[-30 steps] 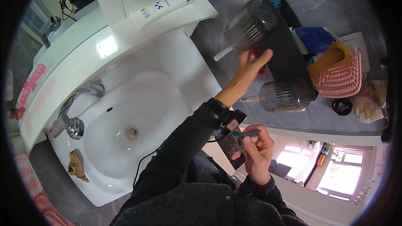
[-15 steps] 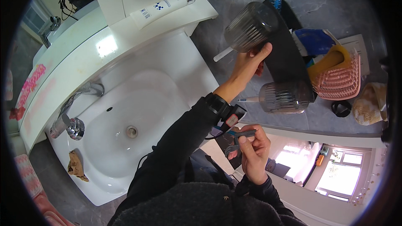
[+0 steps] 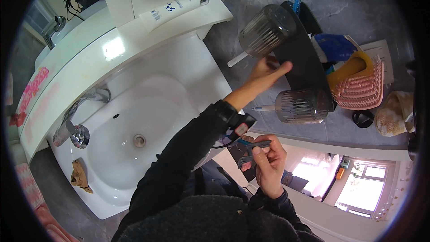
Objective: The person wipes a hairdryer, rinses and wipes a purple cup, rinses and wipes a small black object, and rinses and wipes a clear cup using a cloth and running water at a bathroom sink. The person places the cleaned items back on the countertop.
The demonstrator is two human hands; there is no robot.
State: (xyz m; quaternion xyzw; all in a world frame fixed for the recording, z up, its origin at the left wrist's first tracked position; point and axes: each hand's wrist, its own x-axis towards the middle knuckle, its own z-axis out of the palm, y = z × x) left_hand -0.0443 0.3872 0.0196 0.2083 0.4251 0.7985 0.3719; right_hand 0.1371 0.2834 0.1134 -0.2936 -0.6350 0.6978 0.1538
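My left hand (image 3: 264, 76) is at the edge of a black toothbrush holder (image 3: 307, 67), between its two clear ribbed cups. The thumb lies against the holder's black face; the other fingers are bent and partly hidden. A white handle pokes out beside the upper cup (image 3: 267, 31), and a toothbrush handle (image 3: 263, 107) beside the lower cup (image 3: 300, 106). Lower down, my right hand (image 3: 271, 163) pinches a bent dark grey piece (image 3: 260, 144) between thumb and fingers. Its kind is unclear. A black box-like device (image 3: 244, 127) with a cable sits at my left wrist.
Left lies a white sink (image 3: 148, 89) with a chrome tap (image 3: 78, 134) and crumpled brown paper (image 3: 80, 177). A white tube (image 3: 174, 9) rests on the ledge above. Right of the holder are a pink hairbrush (image 3: 360, 85), a blue packet (image 3: 336, 47) and a black band (image 3: 363, 118).
My left hand has slid a little down along the holder's edge, away from the upper cup, and its fingers have turned. The right hand keeps its pinch on the grey piece.
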